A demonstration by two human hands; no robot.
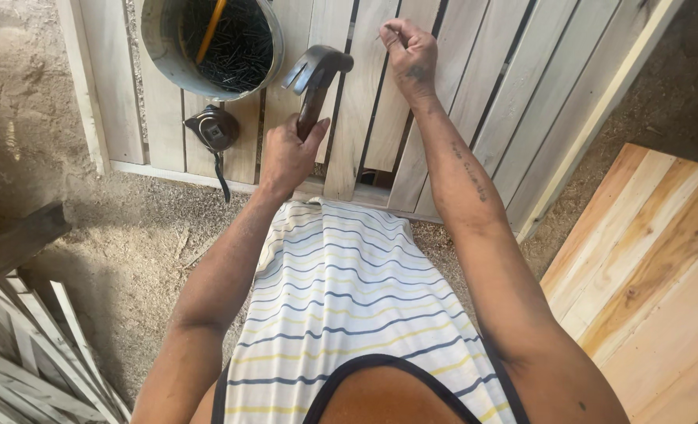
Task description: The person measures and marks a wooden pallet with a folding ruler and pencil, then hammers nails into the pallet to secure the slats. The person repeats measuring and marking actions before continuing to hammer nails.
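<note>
My left hand (284,155) grips the handle of a claw hammer (315,69), whose metal head hovers over the pale slats of a wooden pallet (443,94). My right hand (408,53) is farther out on the slats, fingers pinched around a small nail (382,33) held against the wood. The hammer head is to the left of that hand, a short gap away.
A round metal tin of dark nails (215,43) sits on the pallet's left part, a black tape measure (214,129) just below it. Sawdust-covered ground (129,228) lies around. Loose wooden strips (27,353) are at lower left, a varnished plank panel (647,275) at right.
</note>
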